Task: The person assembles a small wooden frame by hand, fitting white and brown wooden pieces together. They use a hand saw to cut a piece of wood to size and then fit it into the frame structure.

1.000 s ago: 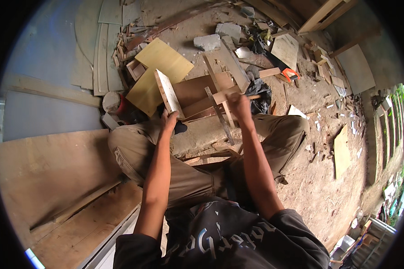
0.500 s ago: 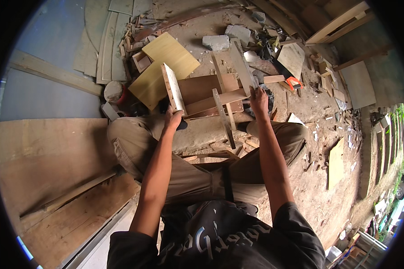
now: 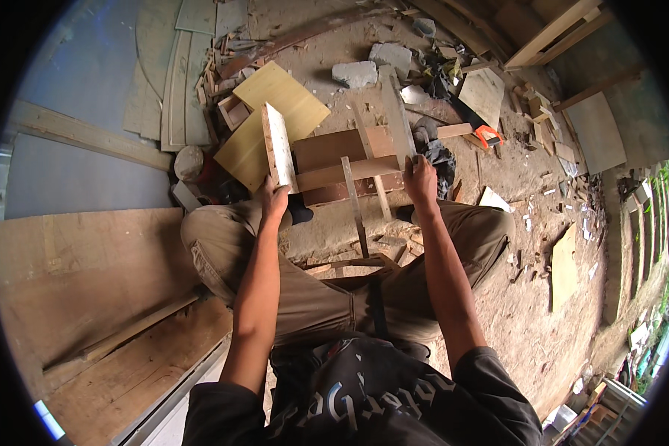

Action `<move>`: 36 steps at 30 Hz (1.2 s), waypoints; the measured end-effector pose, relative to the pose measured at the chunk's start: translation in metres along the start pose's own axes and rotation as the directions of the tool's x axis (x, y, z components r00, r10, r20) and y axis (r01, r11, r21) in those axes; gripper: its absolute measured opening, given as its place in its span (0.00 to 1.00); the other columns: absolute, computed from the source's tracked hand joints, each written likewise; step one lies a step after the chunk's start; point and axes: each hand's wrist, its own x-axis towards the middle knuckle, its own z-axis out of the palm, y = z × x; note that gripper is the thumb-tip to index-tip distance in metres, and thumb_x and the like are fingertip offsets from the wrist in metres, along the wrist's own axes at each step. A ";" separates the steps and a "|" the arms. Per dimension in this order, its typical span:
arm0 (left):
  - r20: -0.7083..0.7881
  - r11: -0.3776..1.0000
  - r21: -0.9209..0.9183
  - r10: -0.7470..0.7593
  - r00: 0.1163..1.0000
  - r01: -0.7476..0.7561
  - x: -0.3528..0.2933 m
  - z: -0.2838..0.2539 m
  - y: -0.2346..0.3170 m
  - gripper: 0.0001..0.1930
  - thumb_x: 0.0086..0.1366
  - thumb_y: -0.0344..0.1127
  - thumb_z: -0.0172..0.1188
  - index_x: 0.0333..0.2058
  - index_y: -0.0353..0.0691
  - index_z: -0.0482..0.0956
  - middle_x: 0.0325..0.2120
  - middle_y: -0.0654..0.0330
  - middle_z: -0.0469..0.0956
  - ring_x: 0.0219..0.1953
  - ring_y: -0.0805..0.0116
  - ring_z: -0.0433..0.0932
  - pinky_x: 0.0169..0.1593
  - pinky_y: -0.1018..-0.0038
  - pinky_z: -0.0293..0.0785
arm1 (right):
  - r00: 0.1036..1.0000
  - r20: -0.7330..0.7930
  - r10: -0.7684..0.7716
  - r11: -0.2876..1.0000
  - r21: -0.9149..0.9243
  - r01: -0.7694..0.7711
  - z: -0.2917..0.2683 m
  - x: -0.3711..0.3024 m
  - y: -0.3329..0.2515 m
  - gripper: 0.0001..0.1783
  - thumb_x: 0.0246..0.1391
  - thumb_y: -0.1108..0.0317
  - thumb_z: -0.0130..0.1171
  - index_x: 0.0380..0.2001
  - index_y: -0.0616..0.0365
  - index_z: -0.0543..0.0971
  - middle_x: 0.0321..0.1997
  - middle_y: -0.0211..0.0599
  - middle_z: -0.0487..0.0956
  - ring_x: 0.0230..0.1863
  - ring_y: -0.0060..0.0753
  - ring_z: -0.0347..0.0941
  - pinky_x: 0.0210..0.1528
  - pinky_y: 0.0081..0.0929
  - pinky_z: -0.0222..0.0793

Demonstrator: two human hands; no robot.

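Between my knees I hold a wooden frame with two side boards, a cross slat [image 3: 327, 175] and thin upright strips. My left hand [image 3: 273, 199] is closed on the near end of the pale left side board [image 3: 278, 149]. Closed on the near end of the greyish right side board [image 3: 398, 119] is my right hand [image 3: 421, 182]. One thin strip [image 3: 354, 212] crosses the slat and points down toward my lap. Behind the slat a brown board [image 3: 334, 147] shows; whether it belongs to the frame I cannot tell.
A yellowish panel [image 3: 275, 93] lies beyond the left side board. To the right rests a saw with an orange handle [image 3: 488, 136]. Concrete blocks [image 3: 354, 73] and wood scraps lie farther off. A bucket [image 3: 189, 162] stands beyond my left knee, and a large plywood sheet [image 3: 89, 260] is at left.
Both hands have moved a little left with the frame. My right hand has come nearer to me, so the cross slat sits more level.
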 end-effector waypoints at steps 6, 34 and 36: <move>-0.044 0.995 0.006 -0.095 0.994 0.096 0.001 -0.001 -0.013 0.37 0.60 0.32 0.60 0.67 0.43 0.57 0.49 0.52 0.76 0.48 0.61 0.75 0.47 0.65 0.75 | 1.000 0.001 -0.014 0.998 -0.056 0.014 0.009 -0.002 -0.005 0.14 0.59 0.64 0.54 0.38 0.66 0.76 0.39 0.61 0.78 0.39 0.65 0.76 0.40 0.52 0.73; 0.063 0.972 -0.229 -0.034 0.997 0.048 -0.040 0.004 0.049 0.43 0.62 0.32 0.61 0.70 0.33 0.46 0.59 0.49 0.67 0.58 0.62 0.69 0.60 0.70 0.65 | 0.998 -0.021 -0.052 0.995 -0.086 0.050 0.013 -0.010 0.025 0.22 0.57 0.56 0.58 0.41 0.67 0.77 0.39 0.59 0.79 0.41 0.63 0.77 0.43 0.49 0.74; -0.004 0.964 -0.265 -0.004 1.000 0.003 -0.037 0.005 0.040 0.37 0.61 0.32 0.61 0.67 0.34 0.56 0.57 0.49 0.70 0.55 0.59 0.71 0.58 0.68 0.67 | 0.994 -0.037 -0.099 0.993 -0.062 0.096 0.013 -0.009 0.025 0.23 0.56 0.54 0.60 0.40 0.67 0.78 0.37 0.59 0.79 0.40 0.63 0.77 0.42 0.48 0.74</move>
